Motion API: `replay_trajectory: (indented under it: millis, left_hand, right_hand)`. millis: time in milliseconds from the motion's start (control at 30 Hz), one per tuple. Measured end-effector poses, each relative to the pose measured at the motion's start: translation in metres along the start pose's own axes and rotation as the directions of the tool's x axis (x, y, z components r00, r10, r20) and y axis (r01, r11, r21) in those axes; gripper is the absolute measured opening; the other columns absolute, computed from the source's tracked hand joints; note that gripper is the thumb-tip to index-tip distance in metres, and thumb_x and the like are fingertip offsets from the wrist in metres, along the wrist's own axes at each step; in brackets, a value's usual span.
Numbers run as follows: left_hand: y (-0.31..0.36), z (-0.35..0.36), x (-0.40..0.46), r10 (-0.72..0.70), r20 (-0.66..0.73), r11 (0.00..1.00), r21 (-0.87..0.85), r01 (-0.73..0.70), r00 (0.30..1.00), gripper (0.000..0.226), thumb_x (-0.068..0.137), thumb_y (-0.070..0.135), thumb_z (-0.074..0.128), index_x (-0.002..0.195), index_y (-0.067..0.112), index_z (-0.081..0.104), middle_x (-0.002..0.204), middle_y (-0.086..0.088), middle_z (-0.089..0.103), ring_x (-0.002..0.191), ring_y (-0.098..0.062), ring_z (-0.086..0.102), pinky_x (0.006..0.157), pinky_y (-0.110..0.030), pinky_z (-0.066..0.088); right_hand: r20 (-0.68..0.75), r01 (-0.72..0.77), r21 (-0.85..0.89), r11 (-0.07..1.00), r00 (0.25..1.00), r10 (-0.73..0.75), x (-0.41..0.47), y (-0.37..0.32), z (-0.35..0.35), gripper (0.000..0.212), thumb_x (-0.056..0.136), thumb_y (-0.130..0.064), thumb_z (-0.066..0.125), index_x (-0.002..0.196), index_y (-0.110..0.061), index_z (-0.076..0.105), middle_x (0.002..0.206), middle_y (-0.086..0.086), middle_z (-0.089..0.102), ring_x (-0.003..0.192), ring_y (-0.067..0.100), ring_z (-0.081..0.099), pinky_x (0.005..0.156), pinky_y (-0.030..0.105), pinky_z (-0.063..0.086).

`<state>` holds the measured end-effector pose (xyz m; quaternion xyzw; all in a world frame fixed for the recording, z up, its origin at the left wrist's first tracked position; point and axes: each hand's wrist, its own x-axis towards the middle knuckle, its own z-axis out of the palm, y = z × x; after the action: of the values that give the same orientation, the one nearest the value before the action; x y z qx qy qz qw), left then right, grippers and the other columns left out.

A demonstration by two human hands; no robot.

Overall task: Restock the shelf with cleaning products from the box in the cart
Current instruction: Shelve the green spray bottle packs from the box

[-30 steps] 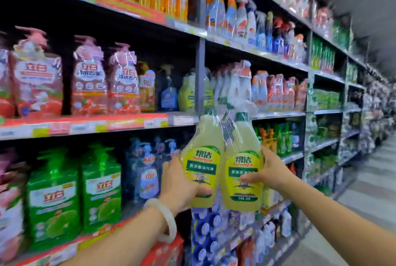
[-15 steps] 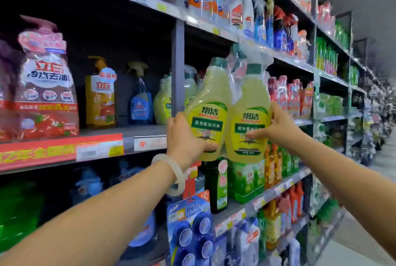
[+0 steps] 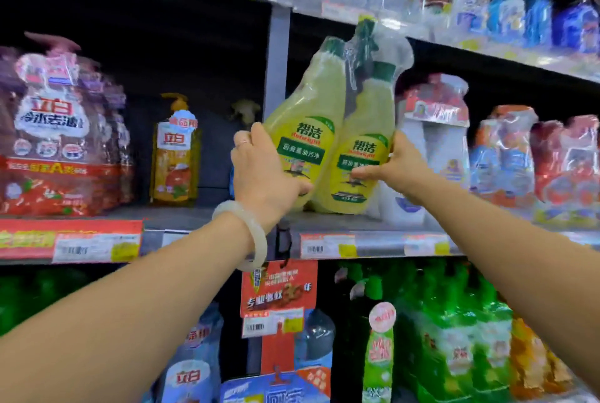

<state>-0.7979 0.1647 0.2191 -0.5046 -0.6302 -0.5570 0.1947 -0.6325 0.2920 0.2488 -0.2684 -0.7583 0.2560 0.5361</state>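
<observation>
Placement step: left hand and right hand grip opposite sides of the plastic-wrapped twin pack of yellow green-capped bottles. Its long axis tilts right, base just above the grey metal shelf.

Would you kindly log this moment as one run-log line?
left hand grips twin-pack | right hand grips it | base at shelf edge | tilted

Bright store light, dark shelf recesses, glare on plastic wrap, motion blur, wide-angle bending at edges
</observation>
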Motion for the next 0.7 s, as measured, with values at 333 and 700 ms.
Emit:
replay_trajectory:
  millis: [333,700]
  left_hand:
    - [0.021,0.055,-0.008,-0.179,-0.07,0.971,0.146,0.188,0.981,0.086,0.065,0.032,0.085,0.127,0.005,0.033,0.132,-0.011,0.034,0.12,-0.03,0.041,0.091,-0.035,0.041]
    - [0.033,0.081,0.009,-0.177,0.054,0.862,0.49,0.128,0.983,0.113,0.071,0.036,0.081,0.146,0.001,0.003,0.137,-0.024,0.035,0.115,-0.035,0.054,0.089,-0.037,0.047]
  right_hand:
    - [0.252,-0.018,-0.015,1.0,0.967,0.021,0.055,0.034,-0.005,0.078,0.063,0.016,0.076,0.127,-0.006,0.035,0.11,0.015,0.062,0.101,0.029,0.063,0.088,0.046,0.053]
    - [0.323,-0.13,-0.176,0.976,0.929,0.182,0.086,0.056,0.009,0.114,0.056,0.012,0.082,0.144,-0.013,0.013,0.124,0.018,0.052,0.114,0.036,0.055,0.093,0.052,0.05]
